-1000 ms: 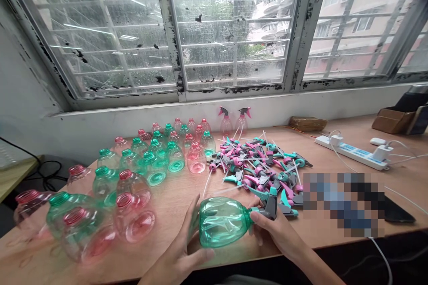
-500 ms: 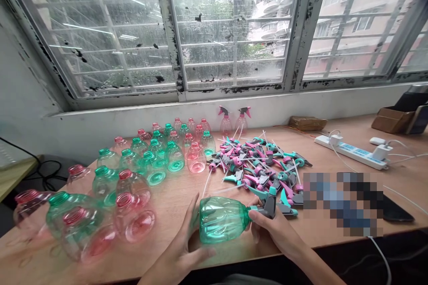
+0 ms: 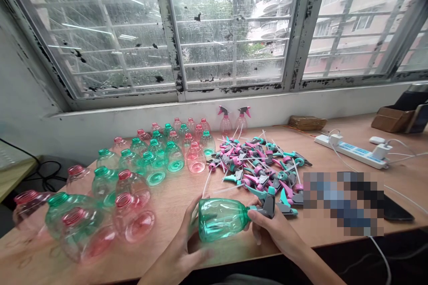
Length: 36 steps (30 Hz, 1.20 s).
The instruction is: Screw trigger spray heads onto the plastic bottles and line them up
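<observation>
A green see-through spray bottle (image 3: 222,220) lies on its side in the air just above the front edge of the table, its base to the left. My right hand (image 3: 267,222) is closed round its neck, below the grey and teal trigger head (image 3: 268,205). At the base is my left hand (image 3: 187,240), loosely cupped, its fingers along the bottom and partly behind it. The left thumb is blurred and stands apart from the bottle. Beyond the hands lies a heap of grey, pink and teal trigger heads (image 3: 257,164) with white tubes.
Several open green and pink bottles (image 3: 154,167) stand on the left of the wooden table (image 3: 180,189). Two bottles with pink-grey sprayers (image 3: 241,122) stand by the wall. At right are a power strip (image 3: 354,151), cables, a black phone-like slab (image 3: 397,208) and a blurred-out patch.
The bottle's surface pattern has shifted slightly, as if turned a little. My left thumb has moved slightly and is more blurred. My right hand keeps its hold in nearly the same place.
</observation>
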Tool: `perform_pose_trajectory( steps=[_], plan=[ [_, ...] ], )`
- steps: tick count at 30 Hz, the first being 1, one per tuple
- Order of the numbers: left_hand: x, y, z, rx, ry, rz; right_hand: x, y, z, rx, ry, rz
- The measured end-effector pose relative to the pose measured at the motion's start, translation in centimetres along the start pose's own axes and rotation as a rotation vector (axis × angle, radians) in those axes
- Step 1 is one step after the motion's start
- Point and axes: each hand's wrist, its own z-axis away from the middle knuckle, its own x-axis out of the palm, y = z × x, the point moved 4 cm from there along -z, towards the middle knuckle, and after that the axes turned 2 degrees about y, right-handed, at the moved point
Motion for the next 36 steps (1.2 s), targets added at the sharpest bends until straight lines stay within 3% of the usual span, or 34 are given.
perform_pose_trajectory(
  steps=[5, 11, 16, 22, 30, 36],
  plan=[
    [-0.4, 0.9, 0.3, -0.03, 0.075, 0.004, 0.1, 0.0, 0.0, 0.007, -0.023, 0.001],
    [0.1, 0.9, 0.2, 0.028, 0.021, -0.047, -0.2, 0.3, -0.3, -0.008, 0.013, -0.054],
    [0.3, 0.2, 0.1, 0.0, -0.007, 0.037, 0.0, 0.0, -0.2, -0.017, -0.005, -0.04],
    [0.3, 1.3, -0.1, -0.035, 0.035, 0.025, -0.1, 0.2, -0.1, -0.006, -0.014, -0.04],
    [0.0, -0.5, -0.1, -0.001, 0.023, 0.066, -0.3, 0.4, -0.1, -0.011, 0.002, -0.029],
    [-0.1, 0.7, -0.1, -0.022, 0.059, 0.087, -0.2, 0.2, 0.0, -0.024, -0.002, -0.045]
  ],
)
